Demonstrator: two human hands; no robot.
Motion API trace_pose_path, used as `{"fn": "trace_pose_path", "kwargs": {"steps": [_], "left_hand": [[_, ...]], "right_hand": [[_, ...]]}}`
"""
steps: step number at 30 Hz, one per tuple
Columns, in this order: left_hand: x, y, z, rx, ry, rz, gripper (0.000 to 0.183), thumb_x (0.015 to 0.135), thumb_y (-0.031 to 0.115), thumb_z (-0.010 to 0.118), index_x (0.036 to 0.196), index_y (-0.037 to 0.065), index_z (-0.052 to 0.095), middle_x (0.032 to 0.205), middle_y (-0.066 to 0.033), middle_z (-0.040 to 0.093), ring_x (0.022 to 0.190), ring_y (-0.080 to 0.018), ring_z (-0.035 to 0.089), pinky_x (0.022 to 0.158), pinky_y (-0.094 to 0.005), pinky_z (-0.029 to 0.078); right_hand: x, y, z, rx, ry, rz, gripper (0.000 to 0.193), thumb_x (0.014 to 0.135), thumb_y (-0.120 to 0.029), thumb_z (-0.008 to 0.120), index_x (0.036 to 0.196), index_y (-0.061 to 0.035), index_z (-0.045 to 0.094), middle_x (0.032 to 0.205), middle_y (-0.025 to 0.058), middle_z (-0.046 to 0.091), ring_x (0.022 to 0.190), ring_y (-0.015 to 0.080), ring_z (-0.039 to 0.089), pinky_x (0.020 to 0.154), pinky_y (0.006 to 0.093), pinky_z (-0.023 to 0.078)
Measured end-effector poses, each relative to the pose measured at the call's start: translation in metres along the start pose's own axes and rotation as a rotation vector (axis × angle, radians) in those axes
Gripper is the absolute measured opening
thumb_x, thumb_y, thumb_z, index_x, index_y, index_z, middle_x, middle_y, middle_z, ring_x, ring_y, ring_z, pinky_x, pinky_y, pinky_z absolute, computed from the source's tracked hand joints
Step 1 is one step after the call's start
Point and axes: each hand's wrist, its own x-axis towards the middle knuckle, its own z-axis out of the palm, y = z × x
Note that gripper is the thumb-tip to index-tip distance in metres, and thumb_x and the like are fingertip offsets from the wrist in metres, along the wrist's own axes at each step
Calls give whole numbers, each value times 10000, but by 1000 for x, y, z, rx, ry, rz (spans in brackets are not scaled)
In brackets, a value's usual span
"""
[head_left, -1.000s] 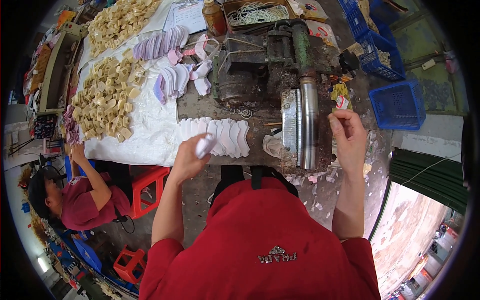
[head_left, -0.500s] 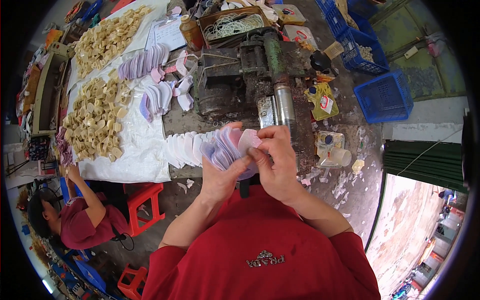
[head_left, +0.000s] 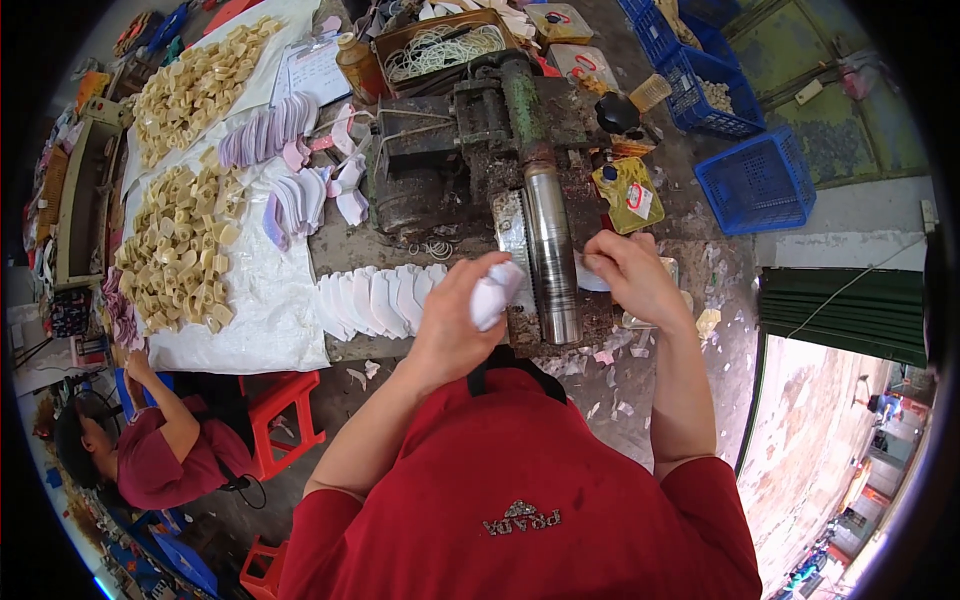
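Observation:
My left hand (head_left: 448,325) is closed around a small stack of pale lilac-white cut pieces (head_left: 496,296), just left of the machine's metal roller (head_left: 552,245). On the roller's other side, my right hand (head_left: 640,282) has its fingers pinched on a pale cut piece (head_left: 592,278), partly hidden by the roller and fingers. The dark, grimy machine (head_left: 425,165) with the roller stands on the bench ahead of me. To the left of my left hand lies an overlapping row of white cut pieces (head_left: 375,300).
Yellowish blocks (head_left: 180,240) lie heaped on white sheeting at left, beside fanned lilac pieces (head_left: 270,130). A yellow container (head_left: 628,195) sits right of the roller, with a blue crate (head_left: 757,185) beyond. Another person (head_left: 165,450) sits at lower left near a red stool (head_left: 282,420).
My hands were together over a fanned stack of pieces; now they are apart. My right hand has moved right, past the roller, with a piece. My left hand keeps the stack, bunched together.

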Motion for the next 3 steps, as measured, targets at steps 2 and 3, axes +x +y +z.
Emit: {"fn": "trace_pose_path", "kwargs": {"steps": [2, 3], "left_hand": [[0, -4, 10, 98, 29, 91, 594, 718, 32, 665, 1274, 97, 468, 1272, -137, 498, 1147, -299, 516, 961, -378, 420], [0, -8, 17, 196, 52, 187, 564, 740, 31, 645, 1271, 101, 467, 1338, -123, 454, 1188, -303, 498, 960, -418, 427]], "right_hand": [[2, -7, 6, -108, 85, -11, 79, 843, -130, 582, 873, -59, 600, 864, 94, 621, 903, 246, 534, 842, 413, 345], [3, -8, 10, -218, 175, -17, 102, 846, -156, 589, 882, -64, 611, 1004, 86, 651, 1045, 216, 533, 867, 438, 332]]}}
